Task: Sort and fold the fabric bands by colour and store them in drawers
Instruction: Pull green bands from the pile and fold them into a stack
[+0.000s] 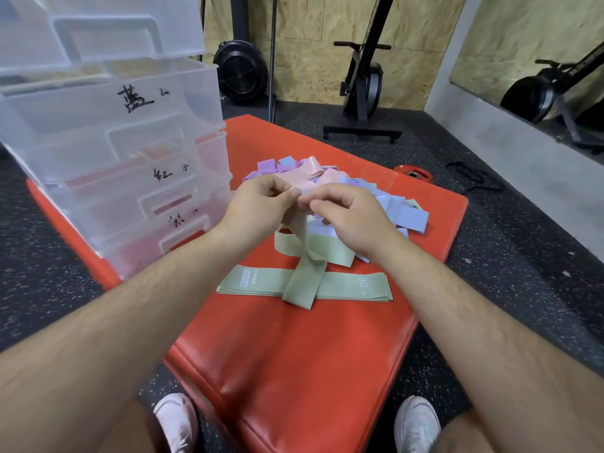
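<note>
My left hand (261,204) and my right hand (349,217) meet above the red mat (294,354), both pinching the top of a pale green fabric band (304,276) that hangs down from them. Its lower end drapes across a flat stack of green bands (353,286) marked "30 LB". Another green band (330,250) lies just behind. A mixed heap of pink, purple and blue bands (327,178) sits farther back, partly hidden by my hands. The clear plastic drawer unit (130,158), with handwritten labels, stands at the left.
Black rubber gym flooring (49,256) surrounds the mat. A red weight plate (413,173) and a black strap (474,178) lie to the right. Exercise machines (362,93) stand at the back wall. My shoes (176,420) show at the mat's near edge.
</note>
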